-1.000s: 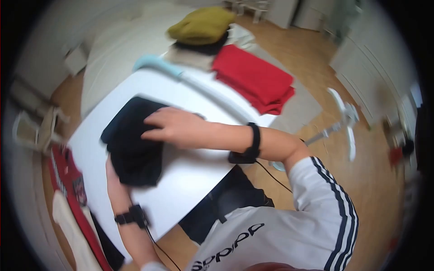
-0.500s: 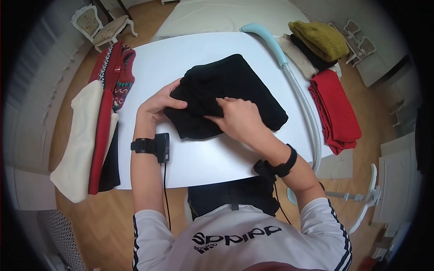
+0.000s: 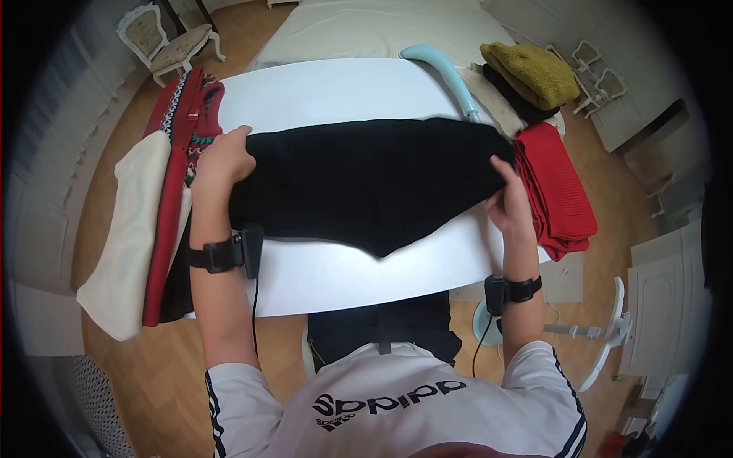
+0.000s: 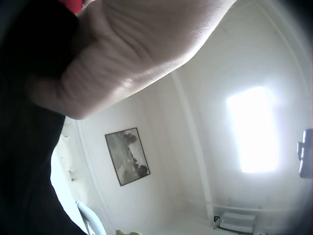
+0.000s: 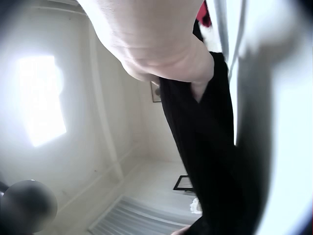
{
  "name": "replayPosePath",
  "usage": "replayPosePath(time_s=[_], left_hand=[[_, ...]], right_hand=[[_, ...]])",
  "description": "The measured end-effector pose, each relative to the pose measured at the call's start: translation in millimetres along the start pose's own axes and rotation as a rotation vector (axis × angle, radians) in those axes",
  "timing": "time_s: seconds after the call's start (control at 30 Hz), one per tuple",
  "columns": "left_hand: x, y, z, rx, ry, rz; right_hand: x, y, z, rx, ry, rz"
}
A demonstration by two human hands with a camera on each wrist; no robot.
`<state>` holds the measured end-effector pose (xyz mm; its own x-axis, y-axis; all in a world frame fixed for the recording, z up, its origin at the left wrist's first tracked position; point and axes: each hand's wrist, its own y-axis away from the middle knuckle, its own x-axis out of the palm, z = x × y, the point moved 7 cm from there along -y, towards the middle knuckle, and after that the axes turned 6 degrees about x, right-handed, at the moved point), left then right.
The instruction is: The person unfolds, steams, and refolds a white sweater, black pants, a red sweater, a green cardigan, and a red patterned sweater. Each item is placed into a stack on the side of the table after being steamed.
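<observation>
A black garment [image 3: 366, 175] stretches sideways over the white table [image 3: 397, 278], its lower edge dipping to a point near the middle. My left hand [image 3: 225, 159] grips its left end, fingers curled over the top corner. At the other end, my right hand [image 3: 511, 204] pinches the cloth, thumb on the upper face and fingers underneath. The left wrist view shows the black cloth [image 4: 29, 161] running down from the hand [image 4: 127, 49]. In the right wrist view the fabric [image 5: 208, 142] hangs from the grip of the hand [image 5: 156, 41], beside the pale tabletop.
Along the left edge lie a cream garment [image 3: 126, 237] and red patterned knitwear [image 3: 175, 114]. A light-blue curved arm [image 3: 443, 69] crosses the table's right side. Beyond it are a folded red knit [image 3: 557, 191] and a mustard knit [image 3: 534, 72] on a pile.
The folded black bundle has been spread out wide. My right hand has moved right to the garment's far end, while my left has shifted left with the other end. The head view has levelled.
</observation>
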<state>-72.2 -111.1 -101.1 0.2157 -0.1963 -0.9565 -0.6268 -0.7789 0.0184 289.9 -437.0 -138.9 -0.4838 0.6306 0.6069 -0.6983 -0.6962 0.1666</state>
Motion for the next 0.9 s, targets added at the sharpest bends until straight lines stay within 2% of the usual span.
replayPosePath(time_s=[0.07, 0.1, 0.13, 0.2, 0.23, 0.27, 0.33, 0.4, 0.47, 0.53, 0.57, 0.63, 0.77, 0.83, 0.9], left_hand=[[-12, 19, -27, -0.032, -0.43, -0.286], [-12, 25, -40, -0.012, -0.454, -0.26], [-6, 31, -48, -0.001, -0.458, -0.26], [17, 46, -76, 0.302, -0.172, -0.238], [32, 52, -87, 0.366, -0.127, -0.183], [45, 60, -100, 0.428, -0.084, -0.127], [64, 71, -118, 0.316, -0.079, 0.09], [86, 73, -120, 0.272, -0.085, 0.227], [95, 69, -113, 0.282, -0.043, 0.234], [98, 69, -106, 0.282, 0.001, 0.242], [97, 70, -104, 0.285, 0.036, 0.25], [97, 71, -99, 0.284, 0.066, 0.249], [97, 72, -92, 0.305, 0.13, 0.264], [98, 71, -92, 0.309, 0.153, 0.267], [97, 70, -92, 0.311, 0.162, 0.263]], right_hand=[[-15, 21, -15, 0.226, 0.594, -0.117], [-27, 24, -9, 0.25, 0.848, -0.227], [-29, 26, 1, 0.248, 0.84, -0.235], [-19, 43, 37, 0.309, 1.403, -0.331], [-15, 42, 55, 0.088, 1.475, -0.356], [-5, 40, 73, -0.045, 1.476, -0.393], [29, 21, 94, -0.363, 1.512, -0.323], [47, -33, 89, -0.582, 1.597, -0.225], [60, -98, 62, -0.559, 1.835, -0.09], [55, -159, 34, -0.407, 1.977, -0.041], [50, -186, 22, -0.41, 1.966, -0.036], [26, -231, 8, -0.311, 1.93, -0.163], [24, -253, 2, -0.326, 2.017, -0.112], [23, -252, 18, -0.289, 1.778, -0.145], [30, -243, 44, -0.321, 1.763, -0.174]])
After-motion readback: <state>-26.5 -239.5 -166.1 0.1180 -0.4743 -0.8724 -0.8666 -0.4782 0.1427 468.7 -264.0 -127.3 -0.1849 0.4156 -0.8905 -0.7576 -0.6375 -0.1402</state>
